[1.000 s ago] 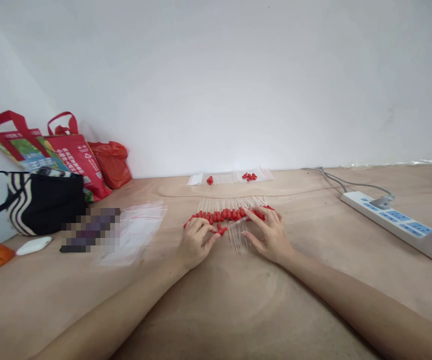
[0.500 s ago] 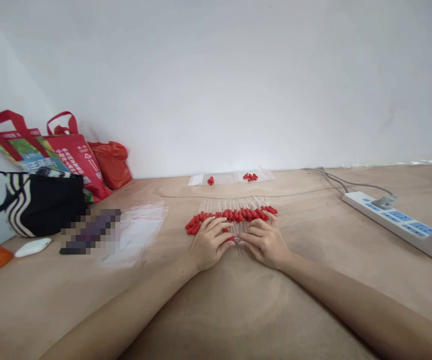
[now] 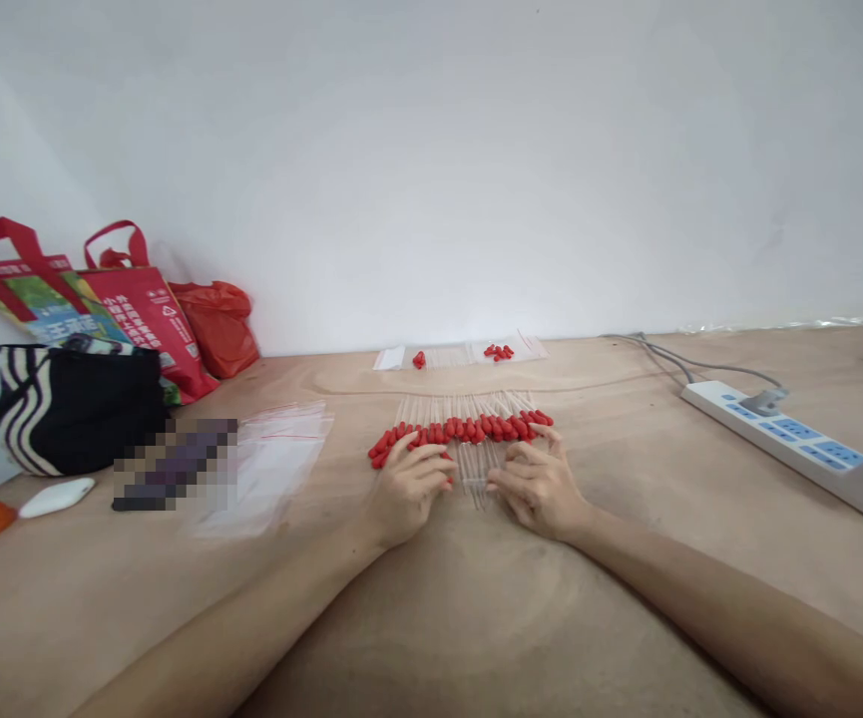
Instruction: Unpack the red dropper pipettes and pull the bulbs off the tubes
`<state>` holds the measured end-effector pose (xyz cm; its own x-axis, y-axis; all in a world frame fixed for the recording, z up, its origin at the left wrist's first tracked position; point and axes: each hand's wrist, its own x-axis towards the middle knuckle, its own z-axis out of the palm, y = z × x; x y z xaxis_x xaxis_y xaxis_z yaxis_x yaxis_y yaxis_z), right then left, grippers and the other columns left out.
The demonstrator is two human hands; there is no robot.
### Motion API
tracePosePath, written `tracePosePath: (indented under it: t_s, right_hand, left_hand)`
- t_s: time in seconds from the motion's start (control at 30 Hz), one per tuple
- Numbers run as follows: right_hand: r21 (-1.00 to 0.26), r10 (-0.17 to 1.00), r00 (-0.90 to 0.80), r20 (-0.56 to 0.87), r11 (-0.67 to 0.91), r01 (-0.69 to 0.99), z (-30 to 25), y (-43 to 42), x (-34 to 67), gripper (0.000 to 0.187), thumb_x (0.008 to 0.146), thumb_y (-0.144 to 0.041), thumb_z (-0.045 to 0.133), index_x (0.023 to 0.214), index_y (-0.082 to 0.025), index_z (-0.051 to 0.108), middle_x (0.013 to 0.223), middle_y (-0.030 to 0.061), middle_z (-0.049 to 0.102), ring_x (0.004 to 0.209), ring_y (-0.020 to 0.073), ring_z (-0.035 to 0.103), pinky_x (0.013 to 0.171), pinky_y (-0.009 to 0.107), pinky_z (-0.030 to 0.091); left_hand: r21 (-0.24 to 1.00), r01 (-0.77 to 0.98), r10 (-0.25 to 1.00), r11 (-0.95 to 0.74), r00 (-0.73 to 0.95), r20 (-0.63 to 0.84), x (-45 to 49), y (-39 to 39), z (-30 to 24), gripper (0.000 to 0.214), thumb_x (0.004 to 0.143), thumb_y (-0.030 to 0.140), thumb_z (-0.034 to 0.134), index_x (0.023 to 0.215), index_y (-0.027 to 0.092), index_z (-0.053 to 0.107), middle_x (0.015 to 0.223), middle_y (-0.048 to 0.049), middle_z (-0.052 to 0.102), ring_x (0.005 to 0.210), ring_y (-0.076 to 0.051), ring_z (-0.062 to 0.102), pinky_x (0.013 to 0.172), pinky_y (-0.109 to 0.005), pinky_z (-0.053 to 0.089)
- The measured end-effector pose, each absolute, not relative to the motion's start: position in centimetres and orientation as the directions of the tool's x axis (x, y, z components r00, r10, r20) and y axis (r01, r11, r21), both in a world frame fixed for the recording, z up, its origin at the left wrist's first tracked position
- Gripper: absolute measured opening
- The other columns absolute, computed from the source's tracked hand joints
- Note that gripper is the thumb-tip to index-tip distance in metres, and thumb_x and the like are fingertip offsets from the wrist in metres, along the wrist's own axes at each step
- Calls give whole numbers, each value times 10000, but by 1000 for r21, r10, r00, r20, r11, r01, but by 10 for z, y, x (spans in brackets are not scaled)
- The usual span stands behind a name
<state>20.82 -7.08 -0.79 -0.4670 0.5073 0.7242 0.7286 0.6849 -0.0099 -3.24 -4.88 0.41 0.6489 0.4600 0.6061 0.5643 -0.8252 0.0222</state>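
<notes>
A row of small red pieces (image 3: 468, 429) lies across the wooden table, with thin clear sticks (image 3: 438, 407) fanning out behind it. More loose clear sticks (image 3: 474, 479) lie in front of the row, between my hands. My left hand (image 3: 412, 489) is at the left part of the row, fingers curled and closed; a bit of red shows at its fingertips. My right hand (image 3: 543, 486) is closed in a pinch beside the right edge of the loose sticks. Its fingertips touch the thin ends there, and what sits between them is too small to make out.
Clear zip bags (image 3: 273, 469) lie at the left, near a blurred dark object (image 3: 177, 464) and a white case (image 3: 57, 497). Shopping bags (image 3: 147, 319) and a black bag (image 3: 87, 404) stand at far left. Another bag (image 3: 525, 346) with red pieces lies by the wall. A power strip (image 3: 797, 439) is at right.
My hands have moved slightly apart, uncovering more of the loose sticks between them. The left hand has drawn a little left and the right a little right.
</notes>
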Motion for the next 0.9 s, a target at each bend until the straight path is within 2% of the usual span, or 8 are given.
tracePosePath:
  t_s: [0.1, 0.2, 0.3, 0.4, 0.53, 0.63, 0.9]
  right_hand:
    - [-60, 573, -356, 738, 582, 811, -11, -66, 225, 217, 845, -278, 441, 770, -253, 643, 639, -14, 642, 721, 138, 510, 890, 401, 176]
    - [-92, 614, -324, 720, 547, 832, -13, -62, 225, 210, 844, -296, 448, 876, -260, 652, 642, -8, 649, 649, 121, 497, 838, 354, 215]
    - [-109, 642, -332, 692, 546, 830, -14, -62, 211, 259, 843, -235, 413, 991, -227, 625, 669, 6, 656, 627, 119, 494, 778, 322, 238]
    - [-127, 655, -330, 680, 547, 827, -14, -62, 201, 286, 820, -175, 388, 997, -198, 612, 750, 25, 668, 660, 127, 513, 763, 320, 237]
    - [-156, 636, -292, 715, 552, 819, -14, -62, 200, 234, 789, -172, 411, 859, -193, 633, 657, 17, 652, 607, 122, 497, 743, 321, 237]
    - [-153, 607, -315, 730, 594, 790, -15, -61, 200, 215, 771, -161, 430, 842, -199, 629, 654, 0, 654, 596, 115, 486, 743, 321, 237]
    - [-100, 599, -352, 719, 590, 801, -15, -57, 182, 189, 775, -182, 457, 806, -196, 642, 600, -3, 623, 613, 119, 457, 725, 328, 224]
  left_hand:
    - [104, 672, 562, -733, 512, 650, -53, -44, 2, 193, 845, 229, 441, 773, 212, 620, 856, -33, 632, 825, -169, 548, 769, -355, 436]
    - [167, 666, 587, -727, 477, 654, -59, -41, -2, 195, 853, 250, 426, 911, 209, 608, 803, -31, 521, 663, -113, 508, 629, -253, 460]
    - [188, 636, 582, -748, 494, 646, -50, -40, -4, 273, 857, 187, 382, 1085, 195, 532, 837, -40, 460, 687, -111, 502, 650, -251, 467]
    - [223, 645, 619, -731, 489, 615, -38, -41, -3, 324, 840, 139, 364, 1147, 170, 459, 915, -69, 467, 776, -132, 520, 711, -274, 468]
    - [318, 659, 685, -681, 420, 595, -34, -41, -1, 204, 818, 164, 402, 1016, 179, 453, 872, -43, 501, 679, -113, 516, 608, -234, 470]
    - [297, 662, 674, -688, 432, 599, -33, -39, -2, 74, 814, 200, 434, 868, 176, 479, 805, -29, 514, 669, -118, 517, 595, -231, 460]
    - [256, 655, 642, -711, 456, 616, -27, -30, -4, 126, 792, 293, 546, 771, 170, 567, 733, -20, 559, 718, -141, 534, 693, -274, 453]
